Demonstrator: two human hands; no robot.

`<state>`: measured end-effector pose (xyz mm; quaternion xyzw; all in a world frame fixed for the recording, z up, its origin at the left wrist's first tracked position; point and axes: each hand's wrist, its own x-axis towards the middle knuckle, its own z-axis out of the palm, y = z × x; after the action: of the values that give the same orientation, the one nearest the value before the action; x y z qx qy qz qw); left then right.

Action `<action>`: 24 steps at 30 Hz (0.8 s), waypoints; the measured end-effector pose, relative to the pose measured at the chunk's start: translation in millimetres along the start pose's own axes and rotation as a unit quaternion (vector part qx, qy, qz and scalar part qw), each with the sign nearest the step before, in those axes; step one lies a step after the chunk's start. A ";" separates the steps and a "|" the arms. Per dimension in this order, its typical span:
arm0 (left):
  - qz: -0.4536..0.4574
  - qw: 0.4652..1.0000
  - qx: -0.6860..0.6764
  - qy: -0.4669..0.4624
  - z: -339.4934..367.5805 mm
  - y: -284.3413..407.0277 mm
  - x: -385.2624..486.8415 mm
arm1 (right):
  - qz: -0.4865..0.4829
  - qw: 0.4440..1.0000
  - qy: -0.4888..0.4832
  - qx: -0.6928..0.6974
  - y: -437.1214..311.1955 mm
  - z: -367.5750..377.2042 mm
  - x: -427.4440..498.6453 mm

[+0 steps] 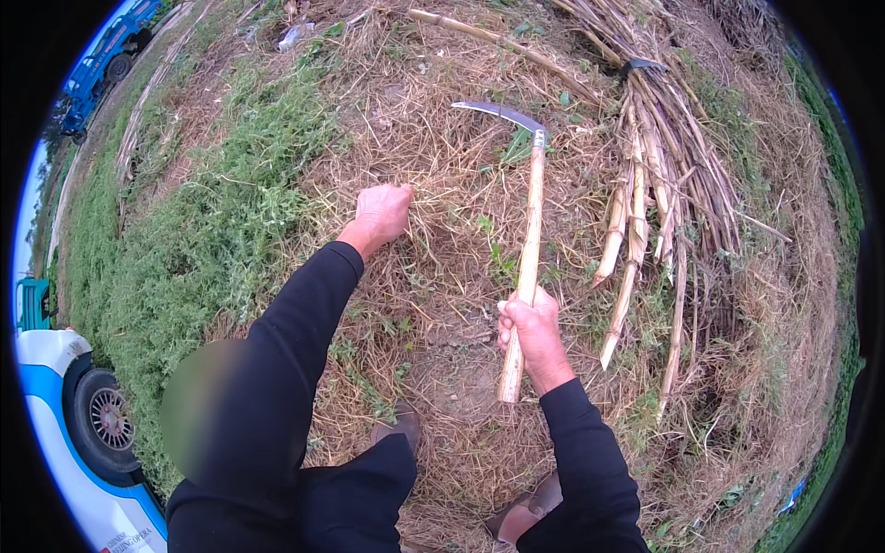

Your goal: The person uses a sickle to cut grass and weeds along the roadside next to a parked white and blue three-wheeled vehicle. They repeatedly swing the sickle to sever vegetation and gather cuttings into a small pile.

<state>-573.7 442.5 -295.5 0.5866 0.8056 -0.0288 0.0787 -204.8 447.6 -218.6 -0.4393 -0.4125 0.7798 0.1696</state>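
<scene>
My right hand [532, 328] grips the pale wooden handle of a sickle [531, 242] near its lower end. The sickle's curved metal blade [501, 113] lies at the far end of the handle, its tip pointing left. My left hand [384, 214] is curled into a fist, back of the hand up, over dry grass [442, 221]. Strands show right beside its fingers; whether any are pinched inside is hidden. To the right of the sickle lies a bundle of dry stalks [653, 138], bound with a dark strap [643, 67].
Green weeds [200, 235] grow thickly on the left. A loose stalk [498, 43] lies beyond the blade. My shoes [401, 425] stand on straw-covered ground. A white and blue vehicle [59, 408] is parked at lower left, a blue truck [107, 59] at far left.
</scene>
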 end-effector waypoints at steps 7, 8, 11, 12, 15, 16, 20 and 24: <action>0.032 0.999 -0.008 -0.008 -16.6 -1.1 -29.9 | 0.141 0.961 -0.098 -0.216 40.7 -34.2 -123.2; 0.036 0.999 -0.004 -0.002 -14.2 -0.5 -41.6 | 0.137 0.957 -0.098 -0.236 28.3 -43.9 -118.1; 0.022 1.000 0.005 -0.009 -23.5 -11.9 -56.5 | 0.093 0.973 -0.070 -0.197 -1.2 -32.2 -80.5; 0.015 1.000 0.002 -0.017 -24.0 -12.5 -57.7 | 0.066 0.987 -0.047 -0.139 -2.3 -28.6 -65.9; 0.013 1.000 0.005 -0.018 -27.2 2.1 -53.7 | 0.016 0.991 0.010 -0.135 14.9 -18.3 -48.7; 0.004 1.000 0.002 -0.024 -29.7 -0.2 -59.0 | 0.044 0.983 -0.023 -0.175 24.3 -12.5 -65.5; 0.050 0.997 0.004 -0.054 -42.7 -9.1 -78.5 | 0.206 0.950 -0.113 -0.206 43.9 -41.8 -171.1; 0.067 0.995 0.020 -0.078 -40.6 -25.0 -122.0 | 0.215 0.934 -0.129 -0.254 18.9 -56.5 -184.4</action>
<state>-564.7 325.7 -237.1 0.6365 0.7553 -0.0850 0.1314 -53.7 348.5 -148.5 -0.4420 -0.5105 0.7168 -0.1741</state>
